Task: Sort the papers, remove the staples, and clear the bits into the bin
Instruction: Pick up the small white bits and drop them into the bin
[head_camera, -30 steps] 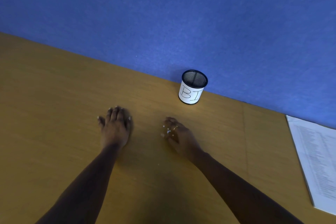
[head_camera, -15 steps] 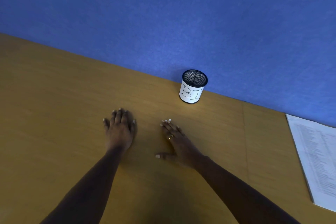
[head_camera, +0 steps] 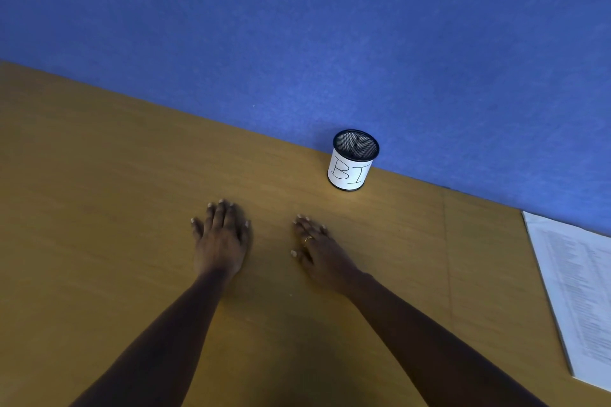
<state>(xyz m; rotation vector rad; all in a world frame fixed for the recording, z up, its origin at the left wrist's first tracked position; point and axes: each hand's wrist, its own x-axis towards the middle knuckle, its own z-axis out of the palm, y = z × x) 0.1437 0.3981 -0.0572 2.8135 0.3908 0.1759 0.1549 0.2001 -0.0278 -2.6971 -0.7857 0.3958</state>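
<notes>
Since 1.0 s back right hand (head_camera: 322, 253) had uncurled to lie flat and empty on desk (head_camera: 99, 208), left hand (head_camera: 221, 238) likewise flat, empty; bin (head_camera: 352, 162) stood upright ahead, slightly right of right hand, which was nearer.

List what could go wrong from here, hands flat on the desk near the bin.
1. The bin is small and stands just ahead of the right hand; a forward sweep could tip it.
2. The left hand also lies flat on the desk; bits are too small to see, so sweeping may miss some.
3. The papers lie right of the right forearm; an outward swing could shove them.
</notes>
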